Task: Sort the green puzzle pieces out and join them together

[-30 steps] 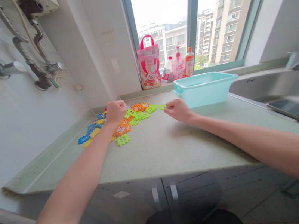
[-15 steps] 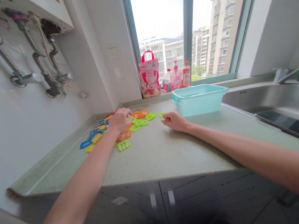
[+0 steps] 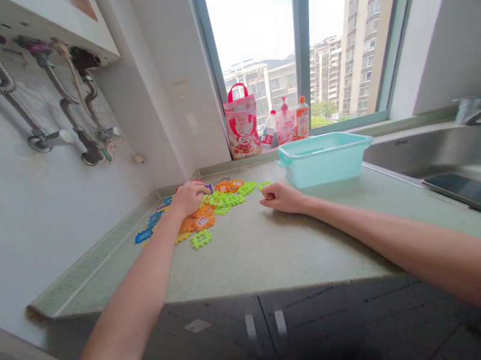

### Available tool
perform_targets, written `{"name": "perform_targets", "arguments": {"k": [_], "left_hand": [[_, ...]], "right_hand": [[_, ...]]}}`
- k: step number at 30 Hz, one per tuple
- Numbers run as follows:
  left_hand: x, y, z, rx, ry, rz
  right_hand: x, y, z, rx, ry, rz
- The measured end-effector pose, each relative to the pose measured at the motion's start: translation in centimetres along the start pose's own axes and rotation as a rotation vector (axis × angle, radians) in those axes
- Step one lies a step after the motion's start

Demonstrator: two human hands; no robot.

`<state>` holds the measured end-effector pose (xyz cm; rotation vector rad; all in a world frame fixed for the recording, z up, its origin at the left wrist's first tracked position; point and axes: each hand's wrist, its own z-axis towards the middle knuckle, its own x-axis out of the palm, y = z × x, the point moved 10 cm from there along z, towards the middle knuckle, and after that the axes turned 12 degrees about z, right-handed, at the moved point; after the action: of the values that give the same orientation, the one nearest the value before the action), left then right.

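On the left of the counter lies a pile of interlocking plastic puzzle pieces in blue, yellow, purple, orange and green. My left hand (image 3: 189,198) is over the pile, its fingers bent but apart, tips among the pieces; I see nothing held in it. Beside it are bright green pieces (image 3: 225,199) and orange pieces (image 3: 198,218). One green piece (image 3: 201,239) lies nearer the counter's front. My right hand (image 3: 283,198) rests on the counter as a closed fist, nothing showing in it. Just behind that fist is a small green piece (image 3: 264,185).
A light teal plastic tub (image 3: 327,163) stands right of my fist. Farther right are the steel sink (image 3: 437,152) and a dark flat panel (image 3: 480,197) at its front edge. A red-handled bag (image 3: 243,126) and several bottles (image 3: 286,124) line the windowsill. Pipes (image 3: 66,104) hang at left.
My left hand has shifted a little left and down onto the pile, uncovering more orange pieces. My right fist has stayed in place. The view has tilted slightly.
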<state>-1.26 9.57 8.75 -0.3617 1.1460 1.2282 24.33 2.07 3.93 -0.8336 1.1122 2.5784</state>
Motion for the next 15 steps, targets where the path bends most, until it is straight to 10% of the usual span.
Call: {"name": "perform_targets", "arguments": {"k": [3, 7, 15], "left_hand": [[-1.9, 1.2, 0.0, -0.061, -0.035, -0.009], [-1.8, 3.8, -1.0, -0.208, 0.261, 0.039], [-0.2, 2.5, -1.8, -0.186, 0.481, 0.043]], "right_hand": [[0.1, 0.2, 0.0, -0.004, 0.014, 0.000], [0.5, 0.4, 0.0, -0.004, 0.039, -0.008], [0.4, 0.3, -0.1, 0.038, 0.051, -0.065]]}}
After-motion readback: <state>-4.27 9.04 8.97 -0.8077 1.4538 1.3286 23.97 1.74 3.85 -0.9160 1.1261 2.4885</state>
